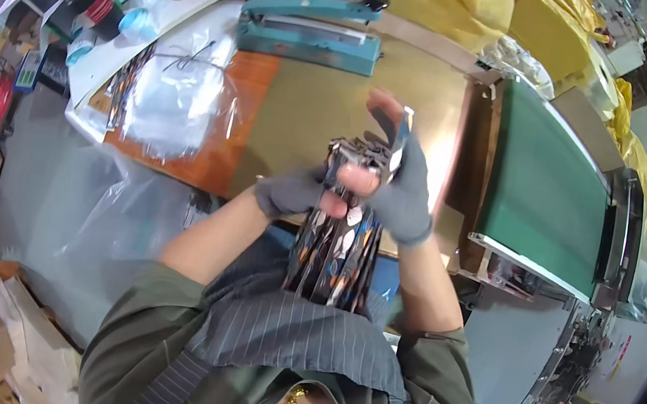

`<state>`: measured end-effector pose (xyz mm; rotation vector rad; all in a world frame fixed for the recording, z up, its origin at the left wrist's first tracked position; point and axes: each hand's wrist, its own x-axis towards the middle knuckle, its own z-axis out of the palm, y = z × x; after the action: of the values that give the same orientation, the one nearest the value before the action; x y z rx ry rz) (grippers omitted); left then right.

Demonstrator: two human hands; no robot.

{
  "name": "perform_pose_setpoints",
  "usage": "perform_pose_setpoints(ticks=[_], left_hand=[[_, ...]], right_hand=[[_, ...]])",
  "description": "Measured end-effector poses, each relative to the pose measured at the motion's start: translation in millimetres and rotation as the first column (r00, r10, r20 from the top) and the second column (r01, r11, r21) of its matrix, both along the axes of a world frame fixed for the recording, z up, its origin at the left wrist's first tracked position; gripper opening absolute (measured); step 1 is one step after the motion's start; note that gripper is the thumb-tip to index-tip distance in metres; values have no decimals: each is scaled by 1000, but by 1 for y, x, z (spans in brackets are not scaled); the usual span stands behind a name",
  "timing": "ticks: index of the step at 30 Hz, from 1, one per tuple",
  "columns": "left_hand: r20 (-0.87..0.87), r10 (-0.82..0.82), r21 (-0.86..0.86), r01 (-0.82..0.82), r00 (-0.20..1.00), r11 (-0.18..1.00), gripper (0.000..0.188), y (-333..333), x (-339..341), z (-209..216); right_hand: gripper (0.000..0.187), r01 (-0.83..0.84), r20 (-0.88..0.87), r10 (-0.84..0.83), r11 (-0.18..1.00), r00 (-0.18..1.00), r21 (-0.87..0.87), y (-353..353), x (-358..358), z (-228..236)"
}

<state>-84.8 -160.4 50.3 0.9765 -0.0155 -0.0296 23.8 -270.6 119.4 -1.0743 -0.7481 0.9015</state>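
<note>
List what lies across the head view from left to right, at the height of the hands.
Clear plastic bags → left hand → stack of dark patterned packets → right hand → green conveyor belt.

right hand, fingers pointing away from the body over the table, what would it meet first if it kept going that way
Probably the teal heat sealer at the table's far edge. The right hand, gripping the stack of patterned pouches, points up-picture across bare brown tabletop; depth is unclear, so it might pass above it.
</note>
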Motion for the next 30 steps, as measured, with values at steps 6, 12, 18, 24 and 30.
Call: perform_pose_setpoints(ticks=[6, 12, 18, 24, 30], left_hand=[[53, 362, -49, -359, 931, 932, 61, -12, -22, -66], [221, 535, 638, -536, 815, 553, 34, 43, -10, 61], [646, -24, 761, -641, 763, 98, 38, -27, -44, 48], [291, 784, 547, -768, 549, 334, 18, -63, -50, -34], [262, 519, 726, -520, 814, 450, 25, -52, -75, -19]], right_hand=[[41, -290, -218, 260, 950, 941, -119, 1, 6, -74], [62, -360, -299, 350, 933, 888, 24, 13, -22, -61], [57, -99, -521, 101, 995, 848, 32, -5, -13, -82], [59, 138, -202, -158, 984, 967, -108, -37, -29, -106], [81, -99, -359, 61, 991, 931, -90, -107, -72, -104]])
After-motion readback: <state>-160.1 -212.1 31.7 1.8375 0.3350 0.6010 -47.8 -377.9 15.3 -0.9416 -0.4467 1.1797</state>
